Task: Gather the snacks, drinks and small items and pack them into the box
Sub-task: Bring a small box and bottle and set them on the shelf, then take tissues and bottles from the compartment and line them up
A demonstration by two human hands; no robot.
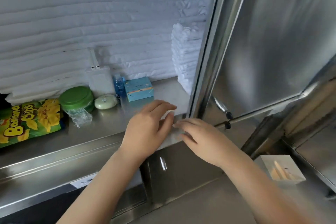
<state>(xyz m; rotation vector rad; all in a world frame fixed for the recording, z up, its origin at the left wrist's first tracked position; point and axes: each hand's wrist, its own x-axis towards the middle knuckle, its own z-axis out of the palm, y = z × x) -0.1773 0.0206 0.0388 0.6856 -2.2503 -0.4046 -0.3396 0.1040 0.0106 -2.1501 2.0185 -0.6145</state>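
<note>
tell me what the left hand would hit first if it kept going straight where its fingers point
The left hand points up and right over the counter; probably the steel door frame comes first, though the folded white stack beside it may, depth being unclear.

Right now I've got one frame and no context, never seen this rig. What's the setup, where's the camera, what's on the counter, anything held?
No machine here: a person works with bare hands, filmed by one wide-angle camera on their head, looking down. The left hand and right hand sit close together at the front edge of a steel counter, beside a steel cabinet. On the counter: a Banana Chips bag, a green tub, crumpled clear wrap, a pale green oval case, a white device with cables, a small blue bottle, a teal box and stacked white cloths. Whether the fingers hold anything is too blurred to tell.
</note>
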